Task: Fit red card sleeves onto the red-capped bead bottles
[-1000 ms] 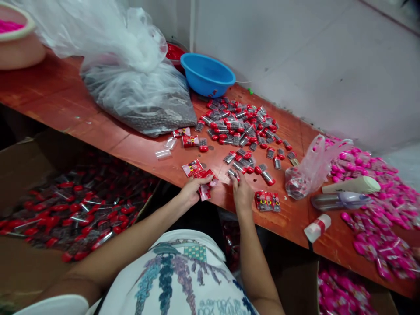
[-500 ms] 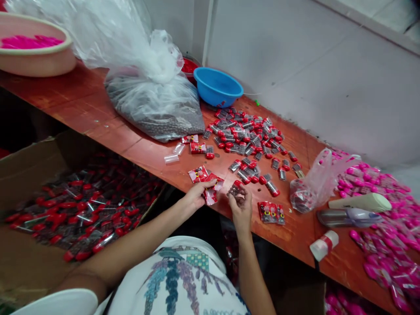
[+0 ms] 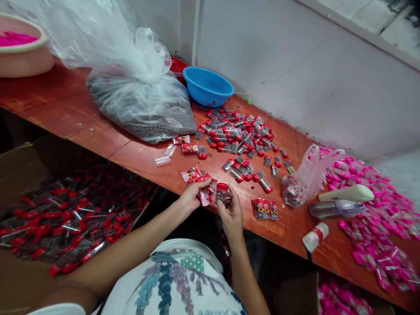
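Observation:
Near the table's front edge, my left hand (image 3: 192,195) is closed on several red printed packets (image 3: 205,197). Close beside it, my right hand (image 3: 232,210) grips a small clear container (image 3: 222,192) with a red cap, filled with dark beads. The container is upright with its cap at the top. More red packets (image 3: 190,175) lie on the table just beyond my left hand. To the right of my right hand, a few red packets (image 3: 265,209) lie side by side. Past both hands spreads a pile of red-capped containers (image 3: 236,133).
A clear bag of dark beads (image 3: 141,113) and a blue basin (image 3: 210,87) stand at the back. Clear sleeves (image 3: 163,161) lie left of centre. Pink-capped containers (image 3: 364,175) cover the right side. Below the table at left, a cardboard box (image 3: 24,162) holds red-capped containers.
My right hand has turned the red-capped container upright and brought it closer to the packets in my left hand. The view has shifted slightly, moving the table's things leftward.

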{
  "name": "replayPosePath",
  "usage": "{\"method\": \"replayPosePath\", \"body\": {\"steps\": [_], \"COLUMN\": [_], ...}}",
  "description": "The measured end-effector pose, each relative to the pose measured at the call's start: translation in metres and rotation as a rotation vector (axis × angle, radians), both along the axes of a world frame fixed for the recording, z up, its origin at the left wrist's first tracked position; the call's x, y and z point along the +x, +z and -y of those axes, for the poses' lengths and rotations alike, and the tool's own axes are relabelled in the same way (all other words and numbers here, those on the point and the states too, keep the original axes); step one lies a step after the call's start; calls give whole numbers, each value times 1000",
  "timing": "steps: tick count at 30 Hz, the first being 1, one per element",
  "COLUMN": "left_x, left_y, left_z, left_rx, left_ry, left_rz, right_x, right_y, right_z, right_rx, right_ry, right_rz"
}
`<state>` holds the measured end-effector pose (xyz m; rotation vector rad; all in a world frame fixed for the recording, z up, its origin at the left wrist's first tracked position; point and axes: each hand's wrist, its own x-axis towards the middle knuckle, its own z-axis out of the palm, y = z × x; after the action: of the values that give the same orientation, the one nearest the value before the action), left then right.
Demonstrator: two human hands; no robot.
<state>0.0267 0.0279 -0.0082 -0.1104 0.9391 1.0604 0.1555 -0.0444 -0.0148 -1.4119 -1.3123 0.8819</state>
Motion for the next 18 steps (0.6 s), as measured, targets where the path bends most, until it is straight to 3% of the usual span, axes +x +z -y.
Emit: {"method": "replayPosePath", "body": {"steps": [6, 12, 18], "left_x": [2, 5, 6], "left_y": [2, 6, 9], "left_z": [2, 6, 8], "left_rx": [32, 157, 263], "left_ry": [-38, 12, 28], "left_rz": [-36, -158, -206], "right_x": [4, 7, 10], "right_y": [7, 9, 10], "right_z": [-1, -1, 2], "right_rx": [-14, 13, 17], "right_ry": [68, 43, 139], "right_rz": [90, 93, 92]}}
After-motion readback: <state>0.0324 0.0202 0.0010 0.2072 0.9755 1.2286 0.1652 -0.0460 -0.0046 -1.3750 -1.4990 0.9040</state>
